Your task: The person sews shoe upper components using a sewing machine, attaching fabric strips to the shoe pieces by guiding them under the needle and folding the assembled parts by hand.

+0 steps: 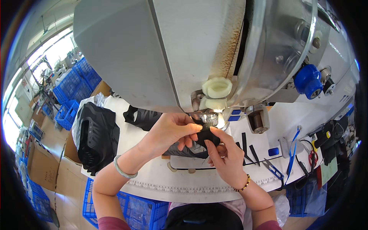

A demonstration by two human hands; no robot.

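Below the head of a large grey sewing machine (126,57), both of my hands pinch a small black fabric piece (205,137). My left hand (172,132) grips its left side between thumb and forefinger, the other fingers curled. On the right side, my right hand (227,153) is closed on the same piece with thumb and fingers. A lamp lights the spot just behind it, where a ribbed greyish patch shows. The needle cannot be made out. More dark grey and black fabric (143,119) lies on the table, partly behind my left hand.
Thread snips (273,168) and black strips (253,155) lie on the white table (153,188) to the right. A black moulded bag (97,138) sits at the left edge. Below stands a blue crate (140,211); cardboard boxes (44,165) are on the floor.
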